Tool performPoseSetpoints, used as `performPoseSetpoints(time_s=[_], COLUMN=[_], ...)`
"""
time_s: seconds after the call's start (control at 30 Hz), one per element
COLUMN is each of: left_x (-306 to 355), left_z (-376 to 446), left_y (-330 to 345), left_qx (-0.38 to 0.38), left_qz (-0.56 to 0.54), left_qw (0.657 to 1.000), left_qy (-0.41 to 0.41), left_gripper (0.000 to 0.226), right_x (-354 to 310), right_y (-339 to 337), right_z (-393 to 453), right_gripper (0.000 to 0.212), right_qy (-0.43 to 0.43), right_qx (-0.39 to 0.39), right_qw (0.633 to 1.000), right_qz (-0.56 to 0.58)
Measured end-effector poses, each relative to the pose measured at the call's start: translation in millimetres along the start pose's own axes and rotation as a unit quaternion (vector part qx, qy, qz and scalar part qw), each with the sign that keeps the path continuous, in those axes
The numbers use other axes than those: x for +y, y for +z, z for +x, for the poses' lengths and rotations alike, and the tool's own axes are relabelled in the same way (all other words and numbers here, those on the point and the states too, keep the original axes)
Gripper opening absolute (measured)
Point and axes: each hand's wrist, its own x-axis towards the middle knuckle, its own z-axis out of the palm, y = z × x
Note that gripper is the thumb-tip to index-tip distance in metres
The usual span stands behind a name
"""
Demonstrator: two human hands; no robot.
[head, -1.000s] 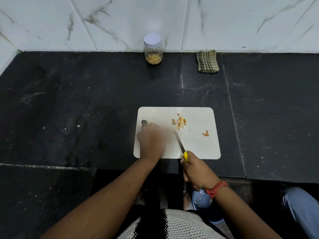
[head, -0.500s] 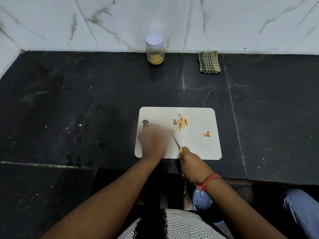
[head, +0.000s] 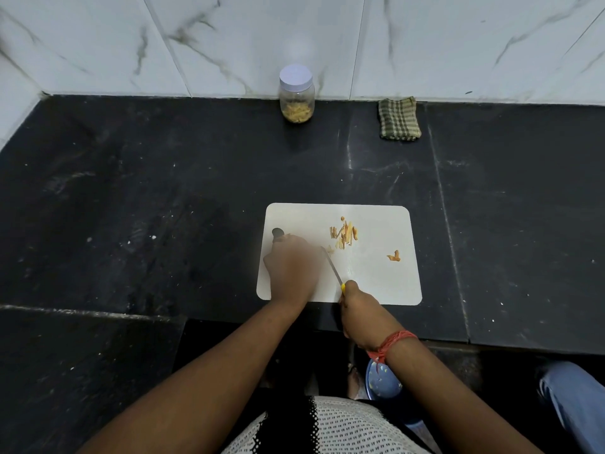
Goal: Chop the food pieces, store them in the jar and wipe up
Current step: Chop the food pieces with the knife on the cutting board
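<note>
A white cutting board [head: 376, 283] lies on the black counter [head: 163, 208]. My left hand [head: 291, 267] rests curled on the board's left part, blurred, and a pale food piece [head: 330, 250] shows at its fingertips. My right hand [head: 358, 309] grips the yellow handle of a knife [head: 333, 267], whose blade slants up to the left hand's fingers. Several chopped orange strips [head: 343, 232] lie mid-board, and one small piece [head: 394, 256] lies to the right. A lidded jar [head: 297, 96] holding chopped bits stands at the back wall.
A folded green checked cloth [head: 398, 118] lies by the wall, right of the jar. Below the counter edge sits a blue container [head: 383, 380]. A leg in jeans [head: 573, 398] is at the lower right. White specks dot the counter.
My right hand and the knife have shifted left and forward, bringing the blade close against the left hand's fingers. The left hand has stayed in place.
</note>
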Motion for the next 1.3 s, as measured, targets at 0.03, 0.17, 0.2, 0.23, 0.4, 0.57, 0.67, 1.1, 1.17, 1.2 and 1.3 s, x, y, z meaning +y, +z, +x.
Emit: performPoseSetpoints(time_s=[0.03,0.17,0.2,0.23,0.4,0.57,0.67,1.1,1.17,1.2,1.3], left_x=[0.3,1.2,1.2,1.3,2.8,1.4,1.7,0.8,0.8,1.6,2.2], left_z=[0.0,0.6,0.6,0.5,0.0,-0.3,-1.7,-4.7,-3.9,-3.6,-3.7], left_y=[0.1,-0.6,-0.6,-0.8,-1.7,-1.6,-1.6,0.9,0.3,-0.5,-4.0], left_qx=[0.003,0.002,0.002,0.001,-0.005,-0.012,-0.016,-0.011,-0.014,-0.018,-0.027], left_qz=[0.001,0.0,0.001,0.0,-0.004,-0.009,-0.014,-0.022,-0.024,-0.021,0.019], left_qw=[1.0,1.0,1.0,1.0,1.0,1.0,1.0,0.999,0.999,0.999,0.999], left_qy=[0.002,-0.002,-0.004,-0.005,-0.013,-0.014,-0.021,-0.034,-0.038,-0.038,-0.019], left_gripper=[0.016,0.017,0.017,0.017,0.017,0.017,0.019,0.02,0.019,0.019,0.02], right_x=[-0.6,-3.3,-2.8,-1.4,15.3,18.6,16.6,6.0,6.2,6.4,7.1], right_y=[0.2,-1.2,-1.7,-2.0,5.7,-0.9,-3.4,-4.8,-5.4,-6.4,-11.9], right_z=[1.1,6.0,6.3,5.6,-7.1,-19.3,-22.6,-19.2,-21.3,-21.9,-23.7], right_gripper=[0.019,0.028,0.027,0.026,0.016,0.007,0.009,0.007,0.011,0.013,0.016], right_qy=[0.001,0.005,0.005,0.005,-0.006,0.001,0.018,0.018,0.026,0.029,0.033], right_qx=[-0.001,-0.009,-0.012,-0.015,-0.009,-0.043,-0.044,-0.019,-0.016,-0.012,-0.004], right_qw=[1.0,1.0,1.0,1.0,0.999,0.999,0.987,0.987,0.983,0.98,0.976], right_qz=[-0.011,-0.02,-0.017,-0.018,-0.048,0.028,0.155,0.16,0.184,0.197,0.216])
